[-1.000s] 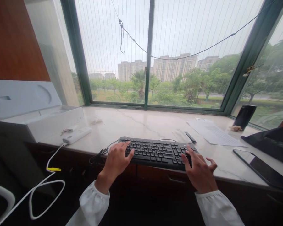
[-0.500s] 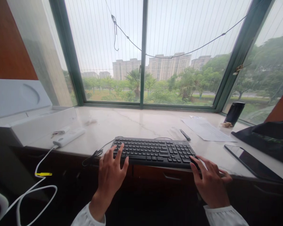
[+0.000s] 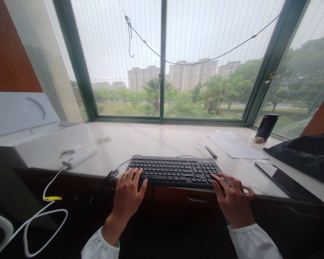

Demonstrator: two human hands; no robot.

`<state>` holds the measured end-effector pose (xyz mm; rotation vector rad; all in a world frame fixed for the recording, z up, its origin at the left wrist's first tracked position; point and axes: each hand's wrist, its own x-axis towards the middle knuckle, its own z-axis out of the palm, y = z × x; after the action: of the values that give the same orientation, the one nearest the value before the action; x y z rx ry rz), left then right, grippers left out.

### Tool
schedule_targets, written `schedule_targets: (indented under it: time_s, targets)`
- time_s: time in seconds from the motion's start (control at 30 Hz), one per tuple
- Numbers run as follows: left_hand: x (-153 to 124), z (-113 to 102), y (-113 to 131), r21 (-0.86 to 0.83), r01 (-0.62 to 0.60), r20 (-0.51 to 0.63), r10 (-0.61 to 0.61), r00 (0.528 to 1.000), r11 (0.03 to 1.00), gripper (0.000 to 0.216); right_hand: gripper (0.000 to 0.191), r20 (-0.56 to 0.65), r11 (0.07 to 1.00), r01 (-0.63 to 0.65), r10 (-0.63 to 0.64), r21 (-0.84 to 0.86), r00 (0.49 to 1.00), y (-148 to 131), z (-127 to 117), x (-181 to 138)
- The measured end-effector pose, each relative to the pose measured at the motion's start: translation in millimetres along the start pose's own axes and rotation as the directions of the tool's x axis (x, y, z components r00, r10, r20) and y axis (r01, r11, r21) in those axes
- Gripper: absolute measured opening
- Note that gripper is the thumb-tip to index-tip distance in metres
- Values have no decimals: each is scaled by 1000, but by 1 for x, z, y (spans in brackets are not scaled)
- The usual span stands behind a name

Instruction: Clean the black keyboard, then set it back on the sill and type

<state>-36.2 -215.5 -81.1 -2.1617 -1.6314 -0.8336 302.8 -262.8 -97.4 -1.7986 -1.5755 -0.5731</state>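
A black computer keyboard (image 3: 167,169) lies along the front edge of the pale marble-patterned counter (image 3: 151,140). On its left end rest the fingertips of my left hand (image 3: 129,189), fingers spread and the thumb held off to the side. My right hand (image 3: 233,196) reaches over the number pad at the other end, its fingers outstretched and touching or just above the keys. Neither hand grasps anything. The keyboard's dark cable (image 3: 108,178) is bundled beside my left hand. To the right of my right hand, a black phone (image 3: 287,182) lies flat.
At left stand an open white box (image 3: 51,147) and a white power strip (image 3: 82,156) with its cord hanging over the edge. Behind the keyboard's right end are a small dark stick (image 3: 211,152), a paper sheet (image 3: 237,145), a black can (image 3: 266,127) and a black bag (image 3: 305,154).
My right hand has shifted slightly left and up, further onto the number pad. The fingers of my left hand have drawn a little closer together. The view has moved slightly.
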Motion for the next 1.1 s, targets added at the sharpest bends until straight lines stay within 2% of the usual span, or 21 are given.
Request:
schedule_targets:
  time_s: [0.07, 0.13, 0.2, 0.27, 0.4, 0.5, 0.6, 0.77, 0.83, 0.97, 1.1]
  targets:
    - [0, -2, -5, 5, 15, -4, -15, 1000, 1000, 39, 41, -22, 997, -78, 77, -27, 997, 8, 0, 2]
    - [2, -4, -13, 43, 89, -19, -89, 996, 995, 40, 41, -24, 978, -202, 201, -59, 979, 18, 0, 5]
    - [5, -7, -21, 108, 203, -33, -201, 979, 973, 44, 41, 19, 948, -308, 311, -83, 950, 28, 0, 8]
    - [9, -8, -29, 177, 287, -33, -286, 958, 942, 48, 41, 80, 930, -356, 363, -91, 928, 33, -1, 11]
    - [21, -7, -40, 272, 371, -21, -380, 925, 888, 51, 40, 153, 930, -354, 366, -100, 918, 26, -3, 14]
    - [27, -7, -46, 256, 392, 44, -416, 908, 883, 51, 40, 173, 927, -358, 373, -111, 912, 18, -1, 15]
    - [28, -8, -48, 235, 372, 83, -400, 913, 898, 48, 39, 190, 921, -375, 389, -105, 901, 17, 0, 16]
    - [27, -10, -45, 270, 314, 70, -343, 937, 910, 43, 38, 230, 914, -386, 406, -128, 885, 17, -3, 23]
    - [29, -10, -44, 259, 299, 116, -337, 934, 919, 43, 38, 252, 913, -385, 407, -132, 878, 15, -4, 27]
    - [39, -6, -43, 181, 323, 222, -359, 907, 929, 43, 40, 268, 914, -392, 404, -102, 874, 12, 0, 32]
    - [48, 0, -40, 133, 413, 295, -433, 852, 901, 48, 43, 244, 899, -434, 435, -61, 867, 15, 11, 30]
